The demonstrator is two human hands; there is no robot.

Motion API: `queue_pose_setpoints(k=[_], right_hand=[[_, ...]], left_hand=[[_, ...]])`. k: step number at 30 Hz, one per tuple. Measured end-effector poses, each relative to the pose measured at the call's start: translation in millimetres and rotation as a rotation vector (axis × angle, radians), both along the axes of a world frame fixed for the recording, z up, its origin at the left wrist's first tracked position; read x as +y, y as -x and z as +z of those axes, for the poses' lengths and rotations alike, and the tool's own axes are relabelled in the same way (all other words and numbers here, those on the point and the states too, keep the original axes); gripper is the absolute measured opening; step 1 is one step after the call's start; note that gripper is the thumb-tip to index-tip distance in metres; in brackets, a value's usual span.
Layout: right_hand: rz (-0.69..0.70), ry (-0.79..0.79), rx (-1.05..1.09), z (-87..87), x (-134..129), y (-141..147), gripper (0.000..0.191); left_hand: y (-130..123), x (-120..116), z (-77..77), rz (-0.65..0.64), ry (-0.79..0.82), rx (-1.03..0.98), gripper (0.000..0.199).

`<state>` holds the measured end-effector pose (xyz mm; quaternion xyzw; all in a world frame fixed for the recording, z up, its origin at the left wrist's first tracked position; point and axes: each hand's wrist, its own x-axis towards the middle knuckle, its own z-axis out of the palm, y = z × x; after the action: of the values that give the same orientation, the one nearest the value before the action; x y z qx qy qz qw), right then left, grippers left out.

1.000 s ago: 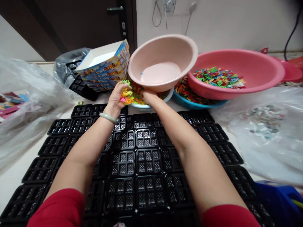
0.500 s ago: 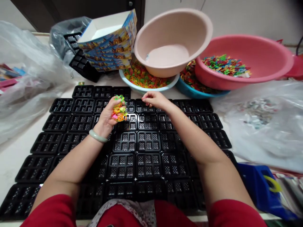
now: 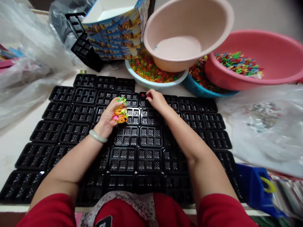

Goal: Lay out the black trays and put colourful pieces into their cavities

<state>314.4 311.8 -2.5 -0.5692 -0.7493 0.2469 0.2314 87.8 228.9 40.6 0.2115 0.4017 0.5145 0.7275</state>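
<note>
My left hand [image 3: 110,115] is curled palm-up around a handful of small neon plastic rings [image 3: 121,114], green, yellow, orange and pink. Black compartment trays [image 3: 126,136] lie under it in close rows. My right hand [image 3: 156,100] reaches to a tray in a back row, its fingertips pinched together low over the compartments. A small red piece [image 3: 143,95] shows in that tray beside the fingertips. What the pinch holds, if anything, is too small to make out.
Behind the trays stands a pale blue basin [image 3: 156,85] of neon pieces, with a beige basin [image 3: 189,28] tilted on it. To the right are a blue basin [image 3: 199,88] and a pink basin [image 3: 255,50] of coloured pieces. Printed boxes [image 3: 115,34] and plastic bags [image 3: 26,63] sit left.
My right hand has come down to the back-row tray, where a red piece now shows. The left hand keeps its handful almost still. The camera view has shifted slightly.
</note>
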Motion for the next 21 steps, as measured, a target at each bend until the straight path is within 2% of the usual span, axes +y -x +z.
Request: queue_pose_setpoints(k=[4, 7, 11, 14, 16, 21], right_hand=[[0.087, 0.045, 0.065, -0.9, -28.1, -3.1, 0.015], [0.127, 0.12, 0.115, -5.0, -42.7, 1.1, 0.02], [0.013, 0.268, 0.334, -9.3, -45.5, 0.4, 0.021], [-0.052, 0.301, 0.472, -5.8, -53.8, -6.8, 0.015], [-0.013, 0.271, 0.436, -1.4, -68.9, -11.2, 0.013], [0.292, 0.199, 0.12, 4.4, -117.7, -12.0, 0.013]], left_hand=[[-3.4, -2.8, -1.4, 0.003, 0.012, 0.0, 0.028], [-8.9, -6.7, -0.9, -0.003, 0.013, 0.005, 0.028], [-15.3, -13.0, 1.9, 0.005, 0.023, 0.032, 0.029], [-16.8, -19.1, 4.2, -0.006, 0.04, 0.028, 0.029], [-17.2, -24.2, 5.7, -0.007, 0.036, 0.019, 0.027], [-20.4, -38.8, 7.6, 0.006, 0.048, 0.018, 0.023]])
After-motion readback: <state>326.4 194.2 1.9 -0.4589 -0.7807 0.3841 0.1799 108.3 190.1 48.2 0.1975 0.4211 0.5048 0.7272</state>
